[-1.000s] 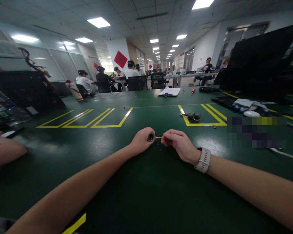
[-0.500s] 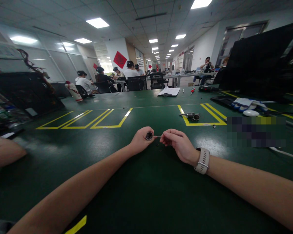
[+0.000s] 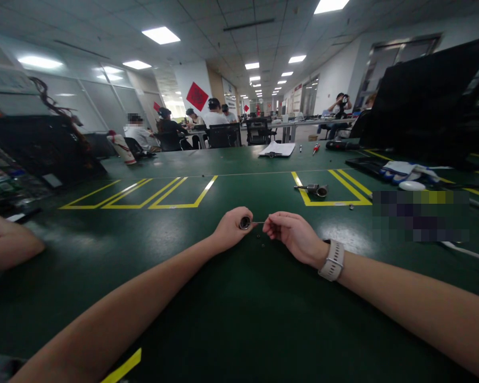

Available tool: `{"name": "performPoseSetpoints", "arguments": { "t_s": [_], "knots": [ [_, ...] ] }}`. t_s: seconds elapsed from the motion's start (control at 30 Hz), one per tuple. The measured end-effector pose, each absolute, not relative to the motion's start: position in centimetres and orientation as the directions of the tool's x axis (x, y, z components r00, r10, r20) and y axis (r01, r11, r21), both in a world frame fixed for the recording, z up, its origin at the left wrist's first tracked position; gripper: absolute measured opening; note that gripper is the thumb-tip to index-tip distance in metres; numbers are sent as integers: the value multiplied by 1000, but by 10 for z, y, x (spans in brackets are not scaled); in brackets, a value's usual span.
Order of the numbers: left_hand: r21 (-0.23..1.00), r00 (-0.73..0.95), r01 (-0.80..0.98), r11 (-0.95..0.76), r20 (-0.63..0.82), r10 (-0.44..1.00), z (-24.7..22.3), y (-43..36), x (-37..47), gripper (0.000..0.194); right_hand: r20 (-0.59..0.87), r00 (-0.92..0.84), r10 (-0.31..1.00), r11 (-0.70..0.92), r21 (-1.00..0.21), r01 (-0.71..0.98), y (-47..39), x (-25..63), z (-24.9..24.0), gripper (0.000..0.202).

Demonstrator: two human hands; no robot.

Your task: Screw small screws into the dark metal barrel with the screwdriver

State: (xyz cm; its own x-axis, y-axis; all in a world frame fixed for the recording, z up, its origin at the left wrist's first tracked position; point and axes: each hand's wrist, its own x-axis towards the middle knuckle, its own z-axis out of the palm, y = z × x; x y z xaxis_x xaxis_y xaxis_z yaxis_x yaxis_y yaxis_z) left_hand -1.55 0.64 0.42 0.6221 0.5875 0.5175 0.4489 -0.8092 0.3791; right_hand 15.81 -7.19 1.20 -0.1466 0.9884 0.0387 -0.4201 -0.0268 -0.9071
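Observation:
My left hand (image 3: 232, 227) is closed around a small round metal part (image 3: 245, 222), its dark hollow end turned to me. A thin metal rod (image 3: 259, 223) runs from that part across to my right hand (image 3: 289, 231), whose fingers are pinched on its other end. Whether the rod's tip is inside the hollow or just against its rim I cannot tell. On the green table (image 3: 239, 298) below the rod lie a small dark ring (image 3: 258, 236) and another tiny piece (image 3: 263, 246).
A metal tool part with a ring end (image 3: 317, 190) lies inside yellow tape lines, a small nut-like piece (image 3: 351, 207) near it. Farther off are a clipboard (image 3: 277, 149), a red screwdriver (image 3: 316, 149) and gloves (image 3: 407, 171). Another person's arm (image 3: 11, 242) rests at the left.
Both hands stay in nearly the same place, with the rod still between them. My right fingers have shifted slightly on the rod.

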Motion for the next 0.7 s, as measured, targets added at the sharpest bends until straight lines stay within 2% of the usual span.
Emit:
{"name": "performPoseSetpoints", "arguments": {
  "t_s": [0.27,0.37,0.5,0.7],
  "knots": [
    [540,654,328,-775,463,598,4,6,-14,16,41,-150,988,-30,-897,-440,-73,157,12,13],
    [512,647,359,-780,466,603,3,7,-14,14,86,-102,991,36,-911,-410,-75,155,12,13],
    [429,667,418,-801,453,591,4,6,-15,13,163,-61,985,142,-954,-263,-79,154,12,16],
    [322,712,447,-835,437,550,5,4,-15,9,89,-63,994,66,-949,-308,-73,158,12,17]
  ]
}}
